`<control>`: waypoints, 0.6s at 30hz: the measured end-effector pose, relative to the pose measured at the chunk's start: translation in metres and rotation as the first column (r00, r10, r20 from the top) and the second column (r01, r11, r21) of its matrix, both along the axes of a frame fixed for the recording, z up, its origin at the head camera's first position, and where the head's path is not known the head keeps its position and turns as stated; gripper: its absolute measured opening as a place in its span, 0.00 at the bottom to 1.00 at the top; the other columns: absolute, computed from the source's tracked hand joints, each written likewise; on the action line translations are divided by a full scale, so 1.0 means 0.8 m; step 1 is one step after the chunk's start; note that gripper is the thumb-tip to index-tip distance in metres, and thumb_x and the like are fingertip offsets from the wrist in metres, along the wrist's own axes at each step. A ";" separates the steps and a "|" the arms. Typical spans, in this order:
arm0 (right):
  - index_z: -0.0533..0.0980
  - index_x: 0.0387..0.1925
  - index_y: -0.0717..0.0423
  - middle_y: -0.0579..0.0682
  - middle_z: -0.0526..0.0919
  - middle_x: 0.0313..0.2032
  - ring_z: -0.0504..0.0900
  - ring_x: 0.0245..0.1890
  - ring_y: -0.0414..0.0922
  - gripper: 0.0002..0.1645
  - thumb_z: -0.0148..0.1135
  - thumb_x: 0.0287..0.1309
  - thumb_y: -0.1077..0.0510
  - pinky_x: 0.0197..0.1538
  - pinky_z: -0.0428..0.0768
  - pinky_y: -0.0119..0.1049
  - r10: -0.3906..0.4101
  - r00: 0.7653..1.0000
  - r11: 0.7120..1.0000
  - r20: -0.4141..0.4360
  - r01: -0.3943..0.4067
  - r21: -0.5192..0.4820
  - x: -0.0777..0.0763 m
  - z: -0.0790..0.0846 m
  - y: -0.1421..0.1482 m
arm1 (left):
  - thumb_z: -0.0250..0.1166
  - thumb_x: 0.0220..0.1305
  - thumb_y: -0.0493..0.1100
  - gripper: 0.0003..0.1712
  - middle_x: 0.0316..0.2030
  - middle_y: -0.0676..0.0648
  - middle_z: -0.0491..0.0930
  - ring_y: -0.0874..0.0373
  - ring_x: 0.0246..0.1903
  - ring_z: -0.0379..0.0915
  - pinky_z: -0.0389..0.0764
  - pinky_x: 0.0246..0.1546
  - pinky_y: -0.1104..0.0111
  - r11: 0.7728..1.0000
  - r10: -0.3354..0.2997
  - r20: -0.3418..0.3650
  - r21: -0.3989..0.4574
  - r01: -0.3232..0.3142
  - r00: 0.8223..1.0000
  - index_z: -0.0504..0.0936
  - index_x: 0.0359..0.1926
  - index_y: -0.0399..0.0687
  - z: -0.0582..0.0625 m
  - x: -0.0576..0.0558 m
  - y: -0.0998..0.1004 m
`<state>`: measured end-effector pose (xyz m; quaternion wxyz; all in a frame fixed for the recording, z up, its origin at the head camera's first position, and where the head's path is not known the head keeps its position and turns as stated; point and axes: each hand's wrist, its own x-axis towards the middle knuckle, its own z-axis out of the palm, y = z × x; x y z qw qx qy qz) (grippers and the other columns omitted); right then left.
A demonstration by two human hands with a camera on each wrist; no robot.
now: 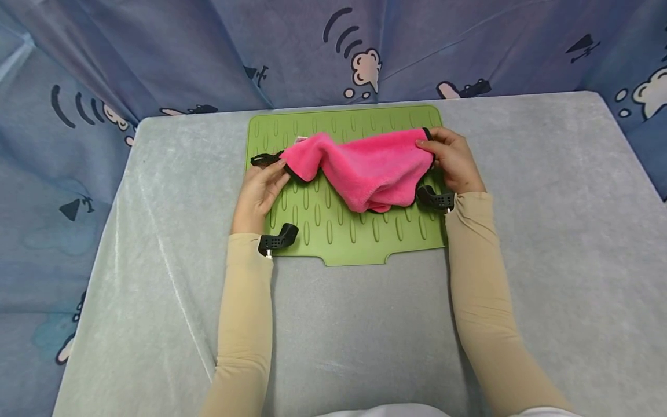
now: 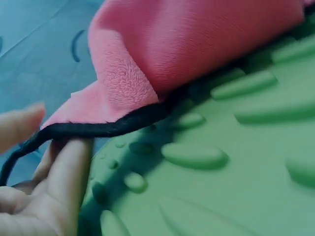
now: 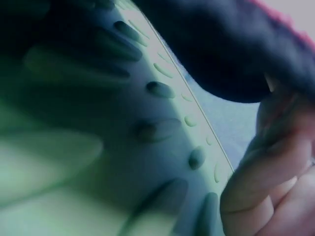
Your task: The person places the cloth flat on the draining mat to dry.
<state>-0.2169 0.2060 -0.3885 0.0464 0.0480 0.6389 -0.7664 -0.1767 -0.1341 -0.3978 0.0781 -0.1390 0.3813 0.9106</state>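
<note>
A pink plush cloth with black edging hangs in loose folds between two hands, over a green ridged mat. Its left corner, beside a black hanging loop, is held by my left hand. In the left wrist view the thumb is at the black hem and fingers lie beneath it. My right hand pinches the upper right corner, thumb on the pink side. Curled fingers show below the dark edging in the right wrist view.
The mat lies on a grey cloth-covered table. Behind and to the left hangs a blue printed curtain. Black wrist cameras jut inward from both beige sleeves. A small white tag sticks out behind the pink cloth.
</note>
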 end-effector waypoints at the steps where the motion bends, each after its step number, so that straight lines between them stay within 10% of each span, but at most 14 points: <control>1: 0.80 0.28 0.56 0.45 0.79 0.24 0.73 0.16 0.35 0.06 0.62 0.56 0.68 0.19 0.71 0.23 -0.002 1.000 1.000 0.000 0.002 -0.001 0.000 0.000 0.000 | 0.50 0.66 0.25 0.06 0.33 0.44 0.77 0.59 0.31 0.79 0.81 0.30 0.74 0.999 -0.013 0.026 -0.050 0.015 1.000 0.69 0.42 0.33 0.000 0.000 0.002; 7: 0.79 0.22 0.53 0.41 0.73 0.14 0.61 0.07 0.34 0.11 0.61 0.60 0.62 0.11 0.58 0.23 -0.014 1.000 0.997 0.012 0.013 0.081 0.001 0.000 -0.004 | 0.50 0.71 0.35 0.11 0.30 0.47 0.79 0.62 0.28 0.80 0.81 0.29 0.75 0.943 -0.097 0.068 -0.314 0.113 0.993 0.68 0.49 0.31 -0.001 0.000 0.015; 13: 0.79 0.28 0.52 0.40 0.74 0.15 0.62 0.08 0.33 0.06 0.60 0.60 0.61 0.12 0.59 0.24 -0.005 0.999 0.973 0.032 -0.002 0.232 0.000 -0.002 -0.005 | 0.50 0.72 0.39 0.09 0.24 0.49 0.76 0.64 0.19 0.75 0.76 0.21 0.76 0.926 0.010 0.024 -0.377 0.000 1.000 0.70 0.42 0.34 -0.004 -0.001 0.011; 18: 0.76 0.36 0.58 0.36 0.71 0.11 0.62 0.08 0.33 0.06 0.60 0.60 0.59 0.14 0.62 0.25 0.025 0.999 0.895 0.040 -0.040 0.445 -0.001 -0.003 0.002 | 0.54 0.70 0.40 0.12 0.21 0.51 0.76 0.65 0.17 0.71 0.73 0.18 0.76 0.850 0.080 0.001 -0.522 -0.068 0.997 0.75 0.44 0.33 -0.004 -0.003 0.007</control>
